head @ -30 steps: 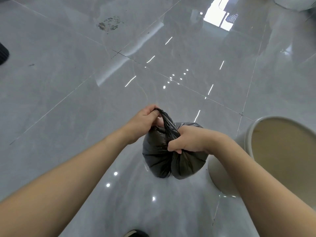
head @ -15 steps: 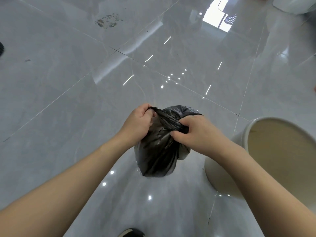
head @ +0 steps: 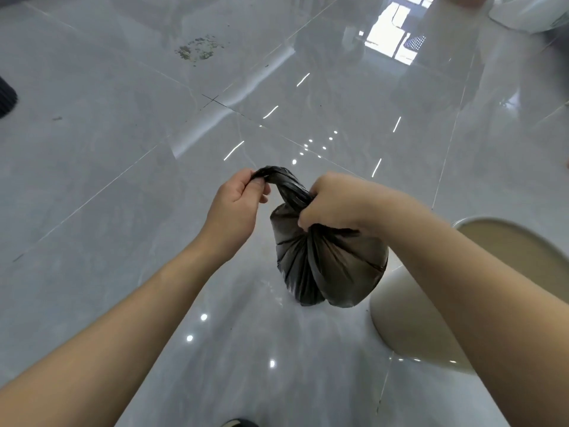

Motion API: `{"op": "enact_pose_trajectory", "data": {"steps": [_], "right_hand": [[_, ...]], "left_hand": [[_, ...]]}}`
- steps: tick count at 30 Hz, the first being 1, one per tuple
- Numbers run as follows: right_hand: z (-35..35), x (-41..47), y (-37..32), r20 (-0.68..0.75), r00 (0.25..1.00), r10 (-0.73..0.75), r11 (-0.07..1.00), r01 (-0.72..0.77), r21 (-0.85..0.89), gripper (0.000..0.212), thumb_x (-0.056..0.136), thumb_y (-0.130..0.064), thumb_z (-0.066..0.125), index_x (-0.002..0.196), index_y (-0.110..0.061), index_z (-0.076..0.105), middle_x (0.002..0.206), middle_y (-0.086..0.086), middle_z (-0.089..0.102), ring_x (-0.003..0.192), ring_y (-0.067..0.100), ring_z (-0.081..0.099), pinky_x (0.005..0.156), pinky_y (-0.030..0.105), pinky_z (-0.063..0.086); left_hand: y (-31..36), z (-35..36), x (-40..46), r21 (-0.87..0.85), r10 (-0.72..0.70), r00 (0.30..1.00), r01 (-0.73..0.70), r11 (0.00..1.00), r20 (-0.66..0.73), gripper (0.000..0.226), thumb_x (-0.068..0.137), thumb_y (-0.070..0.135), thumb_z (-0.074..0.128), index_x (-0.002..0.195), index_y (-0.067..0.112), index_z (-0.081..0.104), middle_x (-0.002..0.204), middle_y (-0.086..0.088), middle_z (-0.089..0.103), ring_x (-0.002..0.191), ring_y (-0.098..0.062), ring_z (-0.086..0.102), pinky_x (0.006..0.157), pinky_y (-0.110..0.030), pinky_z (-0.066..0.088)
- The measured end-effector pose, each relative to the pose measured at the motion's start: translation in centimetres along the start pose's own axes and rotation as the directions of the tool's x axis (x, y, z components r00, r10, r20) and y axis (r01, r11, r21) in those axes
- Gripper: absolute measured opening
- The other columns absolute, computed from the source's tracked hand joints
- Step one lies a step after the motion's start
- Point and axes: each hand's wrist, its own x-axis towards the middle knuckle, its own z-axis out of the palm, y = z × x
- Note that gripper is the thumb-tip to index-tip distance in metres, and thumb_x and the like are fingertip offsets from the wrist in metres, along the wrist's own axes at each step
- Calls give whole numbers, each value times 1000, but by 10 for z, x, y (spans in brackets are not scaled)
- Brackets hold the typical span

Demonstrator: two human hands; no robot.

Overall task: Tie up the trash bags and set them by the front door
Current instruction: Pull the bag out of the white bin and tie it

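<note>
A small black trash bag (head: 329,266) hangs above the glossy grey tile floor in the middle of the view. Its gathered top is twisted into a rope that arcs from one hand to the other. My right hand (head: 334,203) is clenched around the bag's neck, just above the bulging body. My left hand (head: 235,200) pinches the free end of the twisted top between thumb and fingers, up and to the left of the neck. No knot shows.
A cream round bin (head: 431,318) stands at the right, close behind my right forearm, its inside bare. A patch of dirt specks (head: 200,49) lies on the floor at the far left. A dark object (head: 6,98) sits at the left edge. A shoe tip (head: 240,423) shows at the bottom.
The hands have drawn apart. The left hand now pulls the twisted bag top out to the left while the right hand has closed around the neck; the bag hangs lower and to the right.
</note>
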Motion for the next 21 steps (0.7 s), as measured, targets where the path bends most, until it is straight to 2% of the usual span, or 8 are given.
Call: {"op": "enact_pose_trajectory", "data": {"steps": [3,5,7,9,11,14,17,21], "right_hand": [[6,-1,8,289,957,15,958,-97,271,7,67,-17,60,62,-13,59,70,7,60,52,21,31,44,21,21],[12,-3,14,380,925,-25,937,-110,331,13,68,-16,55,56,-15,50,71,2,70,58,22,33,44,20,19],[17,-8,14,375,926,-42,940,-91,330,15,71,-16,55,57,-15,48,63,0,67,60,23,44,44,19,26],[22,-15,12,296,954,-45,966,-34,255,16,76,-17,57,62,-14,52,58,-1,60,57,17,51,45,19,34],[31,-18,13,166,983,-73,996,64,63,16,81,-25,58,71,-15,51,68,-1,58,65,17,54,51,22,39],[53,-20,26,-64,982,-180,964,163,-209,17,84,-25,50,74,-16,40,72,0,48,73,28,54,55,30,38],[77,-27,41,-340,896,-286,928,171,-330,8,87,-19,45,91,-17,38,71,-1,48,64,30,47,54,33,33],[101,-33,58,-465,794,-392,902,231,-366,26,82,-16,59,107,-17,54,68,-4,60,57,24,57,40,30,36]], "left_hand": [[0,-5,8,-55,-31,999,33,998,33,25,98,14,40,90,16,63,93,-2,69,91,-15,63,86,-30,47],[-3,-1,9,-92,-71,990,83,992,124,25,100,11,37,97,8,62,105,-7,71,100,-15,65,93,-28,46],[-8,7,7,-147,-97,974,129,981,206,25,102,10,36,93,9,59,105,-13,71,100,-19,67,95,-28,48],[-15,17,4,-180,-135,963,179,967,234,26,103,10,36,86,14,55,85,-9,69,84,-17,67,84,-28,52],[-21,23,0,-164,-194,953,235,958,235,25,103,12,36,86,15,54,61,4,64,61,-8,61,64,-22,49],[-28,31,-6,-97,-263,936,292,951,233,24,102,17,37,88,15,55,51,0,56,48,-14,51,52,-26,41],[-32,35,-9,-26,-320,917,335,942,236,22,101,17,36,87,13,52,47,-1,40,39,-11,33,42,-23,27],[-31,39,-12,60,-375,876,375,925,302,21,99,12,37,86,8,52,52,-5,34,34,-7,29,39,-21,22]]}}
